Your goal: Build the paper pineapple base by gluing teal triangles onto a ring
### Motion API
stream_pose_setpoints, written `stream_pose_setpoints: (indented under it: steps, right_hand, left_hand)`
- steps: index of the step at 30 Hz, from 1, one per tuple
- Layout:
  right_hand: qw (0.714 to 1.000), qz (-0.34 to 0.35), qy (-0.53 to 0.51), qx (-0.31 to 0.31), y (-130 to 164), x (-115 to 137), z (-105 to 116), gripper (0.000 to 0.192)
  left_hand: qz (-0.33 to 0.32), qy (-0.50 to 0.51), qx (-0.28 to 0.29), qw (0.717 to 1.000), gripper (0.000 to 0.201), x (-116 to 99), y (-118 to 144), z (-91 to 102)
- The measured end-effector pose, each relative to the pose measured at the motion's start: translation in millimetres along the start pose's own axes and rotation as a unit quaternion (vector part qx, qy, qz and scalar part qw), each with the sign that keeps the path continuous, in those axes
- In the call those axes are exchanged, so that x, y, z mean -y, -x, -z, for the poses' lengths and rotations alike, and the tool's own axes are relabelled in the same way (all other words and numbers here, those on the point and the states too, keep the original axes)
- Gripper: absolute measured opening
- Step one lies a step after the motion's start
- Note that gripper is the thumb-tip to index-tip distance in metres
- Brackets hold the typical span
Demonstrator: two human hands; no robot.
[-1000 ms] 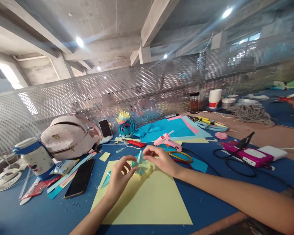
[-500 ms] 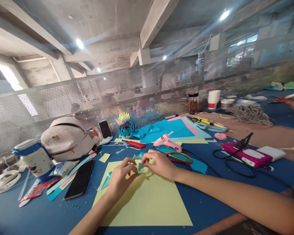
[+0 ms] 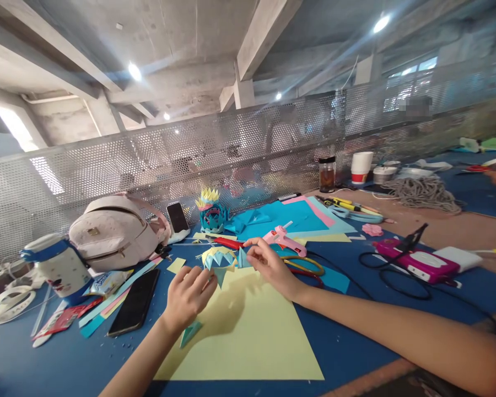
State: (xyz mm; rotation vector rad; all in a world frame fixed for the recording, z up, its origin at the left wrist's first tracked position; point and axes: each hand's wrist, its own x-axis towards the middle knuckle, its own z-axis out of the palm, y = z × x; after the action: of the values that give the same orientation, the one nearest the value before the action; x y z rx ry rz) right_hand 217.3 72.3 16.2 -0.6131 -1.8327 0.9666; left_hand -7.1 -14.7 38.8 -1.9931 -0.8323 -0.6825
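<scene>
A ring of folded light-blue and pale-yellow paper points [image 3: 218, 257] sits at the far edge of a pale yellow sheet [image 3: 256, 336]. My left hand [image 3: 191, 298] is raised over the sheet's left side with its fingers curled, and a small teal folded paper triangle [image 3: 220, 277] shows at its fingertips. My right hand [image 3: 273, 271] is beside the ring's right end, index finger stretched out and fingers apart. Just left of those fingers stands a light-blue folded point [image 3: 243, 258]; whether they touch it I cannot tell. Below my left wrist lies another teal folded piece [image 3: 190, 333].
Behind the sheet are a red cutter [image 3: 228, 243], a pink glue gun [image 3: 284, 241] and a blue-yellow paper crown [image 3: 213, 212]. A phone [image 3: 134, 303], bottle [image 3: 53, 270] and backpack [image 3: 111, 231] stand left. Scissors [image 3: 303, 270] and a magenta power strip [image 3: 417, 260] lie right.
My hands have come apart: the left moved left and closer to me, the right opened slightly. The ring is now uncovered, and the teal piece by my left wrist has shifted nearer.
</scene>
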Motion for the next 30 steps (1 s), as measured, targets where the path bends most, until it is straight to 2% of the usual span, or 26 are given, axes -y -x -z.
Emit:
stream_pose_setpoints:
  steps: [3, 8, 12, 19, 22, 25, 27, 30]
  right_hand:
    - [1.0, -0.013, 0.013, 0.021, 1, -5, -2, 0.023]
    - [0.994, -0.042, 0.067, 0.078, 4, -8, -5, 0.017]
    - [0.984, -0.073, 0.116, 0.112, 7, -5, -5, 0.017]
    - [0.964, -0.085, 0.185, 0.169, 10, 2, -3, 0.015]
    - [0.971, -0.036, 0.201, 0.127, 10, 1, -3, 0.027]
    - [0.989, 0.017, 0.129, 0.071, 8, 3, -2, 0.046]
    - [0.994, 0.03, 0.089, 0.059, 7, 7, 0, 0.041]
    - [0.994, 0.049, 0.088, 0.048, 6, 11, 1, 0.028]
  left_hand:
    - [0.011, -0.006, -0.008, 1.0, 0.02, 1, 0, 1.8]
    - [0.007, -0.09, 0.003, 0.996, 0.02, 2, 3, 2.3]
    - [0.016, -0.091, 0.009, 0.996, 0.019, 3, 4, -0.3]
    - [0.008, -0.076, -0.043, 0.996, 0.012, 2, 2, -1.3]
    - [-0.014, -0.081, -0.06, 0.995, 0.01, -1, 0, 2.7]
    - [-0.032, -0.08, -0.073, 0.994, 0.01, -6, -3, 5.6]
    - [-0.036, -0.074, -0.069, 0.994, 0.01, -9, -4, 5.8]
    - [-0.036, -0.058, -0.054, 0.996, 0.009, -12, -3, 5.0]
